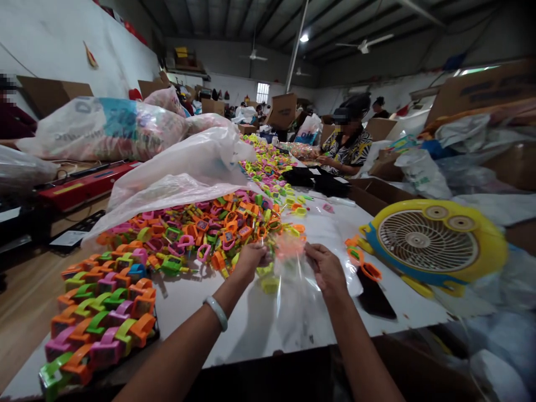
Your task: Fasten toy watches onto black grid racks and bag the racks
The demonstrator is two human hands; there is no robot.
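Observation:
A clear plastic bag (293,282) hangs between my hands above the white tabletop. My left hand (252,259) is closed at its left edge, in a pinch. On the other side my right hand (325,269) grips its right edge between thumb and fingers. Through the film show blurred orange and yellow-green shapes; whether they lie in the bag or behind it I cannot tell. Just beyond my left hand spreads a heap of colourful toy watches (201,226). At the lower left, more toy watches (100,312) stand packed in rows on a dark base.
A yellow and blue fan (427,245) stands on the right, near a few orange watches (371,272) and a black flat object (376,296). A large white plastic sack (176,162) drapes over the heap. A red sealing machine (84,187) lies left. A co-worker (347,137) sits across.

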